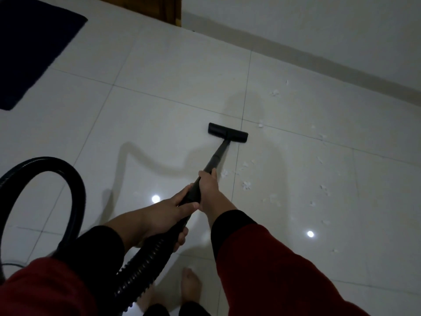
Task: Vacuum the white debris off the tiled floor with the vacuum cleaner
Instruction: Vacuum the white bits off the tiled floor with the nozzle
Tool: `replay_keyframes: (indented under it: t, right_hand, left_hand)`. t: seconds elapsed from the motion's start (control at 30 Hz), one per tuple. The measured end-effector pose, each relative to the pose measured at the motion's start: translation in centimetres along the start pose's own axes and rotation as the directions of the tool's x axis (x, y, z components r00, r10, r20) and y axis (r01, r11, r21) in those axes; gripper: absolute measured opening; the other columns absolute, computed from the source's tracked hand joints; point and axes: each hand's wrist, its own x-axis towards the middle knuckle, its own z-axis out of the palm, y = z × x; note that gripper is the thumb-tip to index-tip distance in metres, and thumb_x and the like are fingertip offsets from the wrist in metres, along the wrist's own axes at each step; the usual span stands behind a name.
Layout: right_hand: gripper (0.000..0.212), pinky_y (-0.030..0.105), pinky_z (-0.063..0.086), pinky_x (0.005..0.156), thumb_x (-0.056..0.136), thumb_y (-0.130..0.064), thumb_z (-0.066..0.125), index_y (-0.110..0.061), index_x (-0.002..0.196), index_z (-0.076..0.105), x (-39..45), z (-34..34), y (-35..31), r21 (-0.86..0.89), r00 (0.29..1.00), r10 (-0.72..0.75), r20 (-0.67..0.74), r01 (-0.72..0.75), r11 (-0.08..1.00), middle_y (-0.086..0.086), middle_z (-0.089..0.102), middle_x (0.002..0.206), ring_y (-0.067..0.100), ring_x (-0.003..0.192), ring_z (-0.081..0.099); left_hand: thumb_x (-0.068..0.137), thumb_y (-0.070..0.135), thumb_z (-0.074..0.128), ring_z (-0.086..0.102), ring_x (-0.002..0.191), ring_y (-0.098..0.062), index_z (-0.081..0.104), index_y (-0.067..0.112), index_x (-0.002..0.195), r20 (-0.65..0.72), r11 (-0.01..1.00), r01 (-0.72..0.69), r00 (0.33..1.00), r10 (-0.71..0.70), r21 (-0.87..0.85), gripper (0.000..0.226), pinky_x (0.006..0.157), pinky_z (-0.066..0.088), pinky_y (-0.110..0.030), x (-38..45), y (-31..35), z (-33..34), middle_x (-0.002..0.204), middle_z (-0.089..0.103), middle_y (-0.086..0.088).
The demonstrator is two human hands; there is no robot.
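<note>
Both hands clasp the black vacuum wand (215, 159): left hand (168, 215) at the hose end, right hand (208, 190) farther down. Floor nozzle (227, 132) sits flat on the tiled floor (159, 92); white debris (246, 184) lies right of it, so sweeping slowly rightward with the nozzle flat should work best.

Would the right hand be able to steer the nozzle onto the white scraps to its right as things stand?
Probably yes. The right hand grips the wand, the nozzle sits flat on the tiled floor, and nothing lies between it and the white scraps.

No readable text or labels anywhere.
</note>
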Motion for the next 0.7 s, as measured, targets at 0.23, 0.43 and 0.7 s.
replay_keyframes:
  t: [0.23, 0.43, 0.7]
  right_hand:
    - [0.06, 0.031, 0.049, 0.066, 0.101, -0.015, 0.041, -0.039, 0.151, 0.017, -1.8, -1.6, 2.0, 0.052, 0.999, 0.028, 0.02, -0.029, 0.998, 0.013, 0.046, 0.136, 0.017, 0.06, 0.047]
    - [0.06, 0.032, 0.049, 0.069, 0.101, -0.018, 0.041, -0.041, 0.15, 0.018, -3.6, -1.5, 4.9, 0.011, 0.999, 0.034, 0.015, -0.034, 0.999, 0.008, 0.054, 0.12, 0.016, 0.06, 0.049]
    - [0.06, 0.032, 0.048, 0.072, 0.101, -0.016, 0.041, -0.038, 0.151, 0.016, -5.4, -1.7, 9.7, 0.002, 1.0, -0.009, -0.004, 0.009, 1.0, 0.011, 0.048, 0.136, 0.018, 0.068, 0.051]
  left_hand:
    - [0.098, 0.031, 0.047, 0.051, 0.042, -0.016, 0.021, 0.061, 0.136, -0.009, 1.0, 0.013, 1.0, -0.013, -0.003, 0.055, 0.042, 0.045, -0.024, -1.1, -2.5, 1.3, 0.061, 0.049, -0.012]
    - [0.097, 0.032, 0.047, 0.05, 0.043, -0.016, 0.026, 0.064, 0.129, -0.004, 1.0, 0.003, 1.0, -0.003, -0.004, 0.05, 0.041, 0.045, -0.025, -3.3, -5.3, 0.8, 0.063, 0.047, -0.012]
    - [0.096, 0.034, 0.049, 0.05, 0.042, -0.017, 0.029, 0.063, 0.131, 0.034, 1.0, -0.004, 0.999, 0.005, -0.023, 0.049, 0.042, 0.045, -0.024, -4.8, -10.3, 0.2, 0.063, 0.047, -0.012]
